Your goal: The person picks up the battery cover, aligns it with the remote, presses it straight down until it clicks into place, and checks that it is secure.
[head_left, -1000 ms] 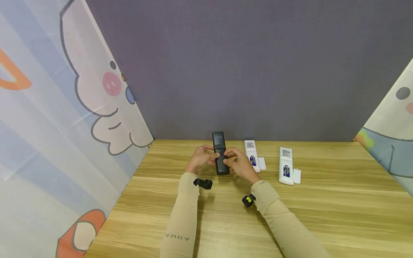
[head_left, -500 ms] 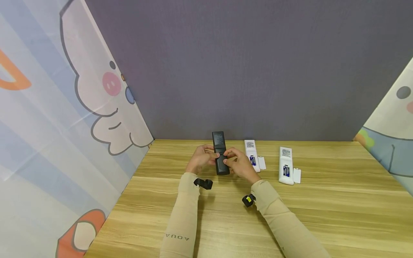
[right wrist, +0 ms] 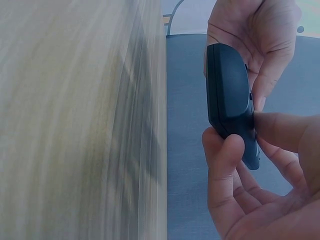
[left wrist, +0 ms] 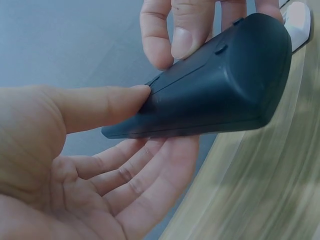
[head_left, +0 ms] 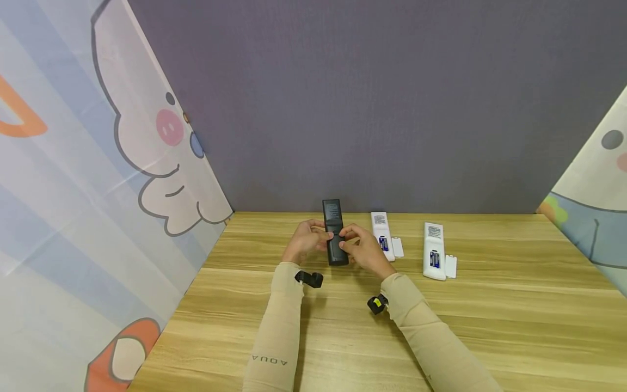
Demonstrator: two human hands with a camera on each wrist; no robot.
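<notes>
A black remote control point(head_left: 334, 231) is held up over the table, its labelled back facing the head camera. My left hand point(head_left: 306, 241) grips its left side, the thumb on the back and the fingers beneath, as the left wrist view shows. From the other side my right hand point(head_left: 363, 249) holds it too, thumb and index finger on the back around the battery cover point(head_left: 337, 250). In the right wrist view, fingertips of the right hand point(right wrist: 260, 185) support the remote's underside. The cover sits in place on the remote.
To the right lie two white remotes, a nearer-to-hand one point(head_left: 380, 226) and a farther one point(head_left: 434, 245). Both show blue batteries in uncovered compartments, each with a white cover point(head_left: 397, 247) beside it. A dark grey panel point(head_left: 382, 109) rises behind the wooden table point(head_left: 343, 337).
</notes>
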